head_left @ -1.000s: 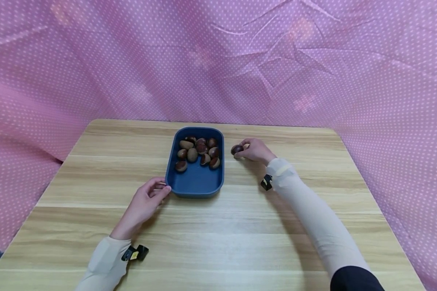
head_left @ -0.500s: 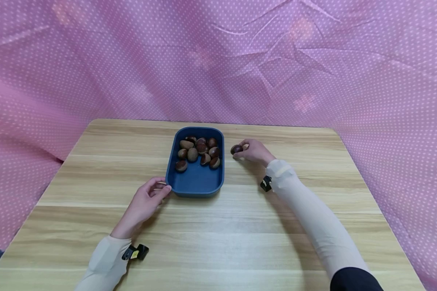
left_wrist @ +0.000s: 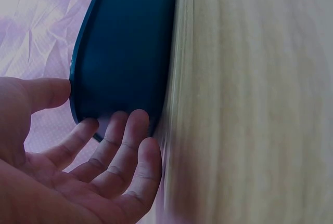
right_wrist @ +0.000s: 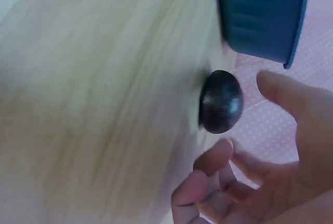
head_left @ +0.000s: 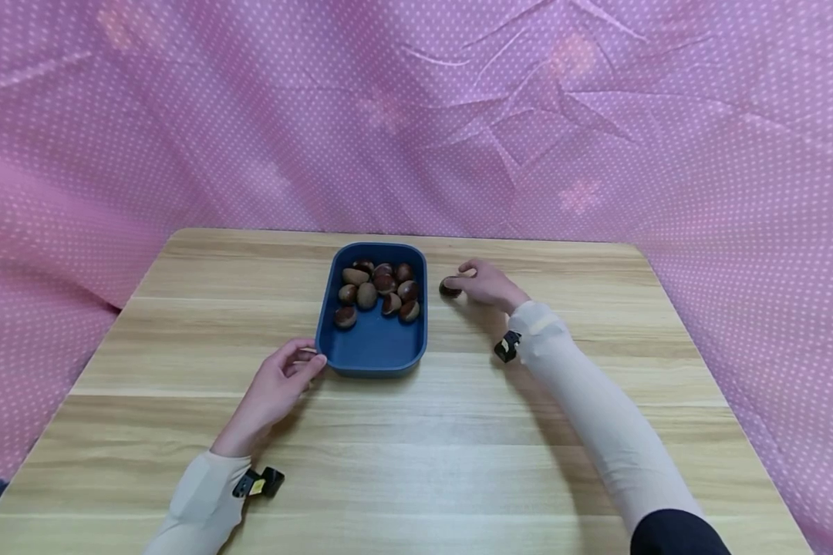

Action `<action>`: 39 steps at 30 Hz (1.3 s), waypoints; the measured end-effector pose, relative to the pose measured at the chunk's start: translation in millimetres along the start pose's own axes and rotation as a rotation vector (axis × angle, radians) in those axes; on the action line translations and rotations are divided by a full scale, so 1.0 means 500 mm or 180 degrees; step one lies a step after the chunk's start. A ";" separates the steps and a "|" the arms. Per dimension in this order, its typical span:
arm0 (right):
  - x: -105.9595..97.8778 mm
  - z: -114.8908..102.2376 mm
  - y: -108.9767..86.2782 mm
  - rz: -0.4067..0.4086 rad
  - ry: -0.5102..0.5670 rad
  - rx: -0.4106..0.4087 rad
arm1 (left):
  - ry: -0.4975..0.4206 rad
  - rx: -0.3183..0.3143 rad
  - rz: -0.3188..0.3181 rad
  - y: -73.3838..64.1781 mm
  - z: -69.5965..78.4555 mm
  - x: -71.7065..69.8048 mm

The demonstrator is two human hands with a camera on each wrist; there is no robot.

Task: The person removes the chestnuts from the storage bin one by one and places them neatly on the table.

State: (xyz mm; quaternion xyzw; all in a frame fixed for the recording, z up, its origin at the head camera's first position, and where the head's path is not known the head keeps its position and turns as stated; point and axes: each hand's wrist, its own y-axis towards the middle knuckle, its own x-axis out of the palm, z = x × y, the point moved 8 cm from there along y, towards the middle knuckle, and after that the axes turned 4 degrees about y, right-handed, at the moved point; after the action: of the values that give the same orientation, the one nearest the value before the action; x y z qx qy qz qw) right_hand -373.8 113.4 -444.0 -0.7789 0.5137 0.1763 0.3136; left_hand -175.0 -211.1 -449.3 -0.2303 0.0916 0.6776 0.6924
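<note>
A deep blue rectangular box (head_left: 371, 351) stands on the table with several brown chestnuts (head_left: 385, 284) in its far part. At its near left corner, my left hand (head_left: 278, 389) holds it, the thumb at the rim and the fingers (left_wrist: 136, 125) against the outer wall. One dark, glossy chestnut (right_wrist: 222, 102) lies on the tabletop to the right of the box. Around it is my right hand (head_left: 489, 285), its thumb (right_wrist: 278, 89) and bent fingertips (right_wrist: 216, 156) on either side with a gap to the nut. From the head view, the thumb overlaps this chestnut.
The light wood-grain table (head_left: 416, 462) ends at a back edge close behind the box. Pink dotted cloth (head_left: 389, 116) hangs behind and at both sides. Small black cameras (head_left: 507, 347) are strapped to both wrists.
My right fingers were around the lone chestnut; now they have spread away from it and the nut sits slightly nearer. The left hand and the box have stayed put.
</note>
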 end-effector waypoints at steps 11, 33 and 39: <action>0.008 -0.129 -0.024 -0.0035 0.0685 -0.0542 | -0.0010 0.0018 -0.0002 0.002 0.001 -0.002; 0.231 -0.258 -0.030 -0.0790 -0.0184 -0.1121 | -0.0012 0.0055 -0.0008 0.004 0.000 -0.007; 0.264 -0.255 -0.031 -0.0805 -0.0214 -0.1063 | 0.0022 0.0045 0.0003 0.002 -0.003 -0.007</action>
State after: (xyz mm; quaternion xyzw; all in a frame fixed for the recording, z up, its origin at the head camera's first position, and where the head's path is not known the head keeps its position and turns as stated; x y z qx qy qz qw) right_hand -311.8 -58.9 -423.6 -0.8720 0.3648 0.2440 0.2168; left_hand -176.2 -214.8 -449.1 -0.2278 0.0989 0.6765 0.6934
